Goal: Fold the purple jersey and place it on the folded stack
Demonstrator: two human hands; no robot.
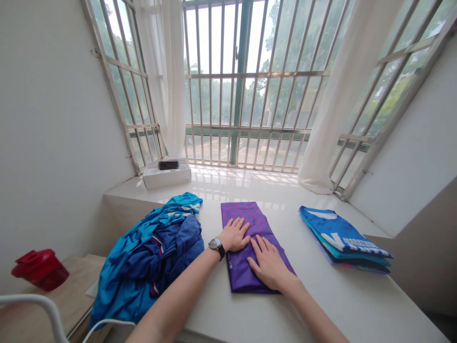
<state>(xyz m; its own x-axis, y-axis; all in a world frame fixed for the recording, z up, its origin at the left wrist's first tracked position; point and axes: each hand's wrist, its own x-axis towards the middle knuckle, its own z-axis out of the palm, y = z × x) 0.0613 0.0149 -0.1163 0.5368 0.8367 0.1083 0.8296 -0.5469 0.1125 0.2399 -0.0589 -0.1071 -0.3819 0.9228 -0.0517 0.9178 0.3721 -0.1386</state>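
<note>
A purple shirt point(246, 278), folded into a long flat rectangle, lies in front of me on the white surface. My left hand point(233, 235), with a watch point(215, 244) on its wrist, rests flat on the middle of the shirt, fingers spread. Just below and to the right, my right hand point(268, 263) presses flat on the same cloth with its fingers apart. To the left is a loose heap of blue clothes point(153, 257), crumpled and hanging over the edge. A stack of folded shirts point(342, 233) sits at the right, a blue one with white lettering on top.
Behind the clothes, a white box point(167, 176) stands on the window ledge point(228, 183). White curtains point(321, 143) hang before the barred window. At lower left are a red plastic object point(41, 269) and a white curved tube point(39, 301). The white tabletop point(321, 305) ends at the lower right.
</note>
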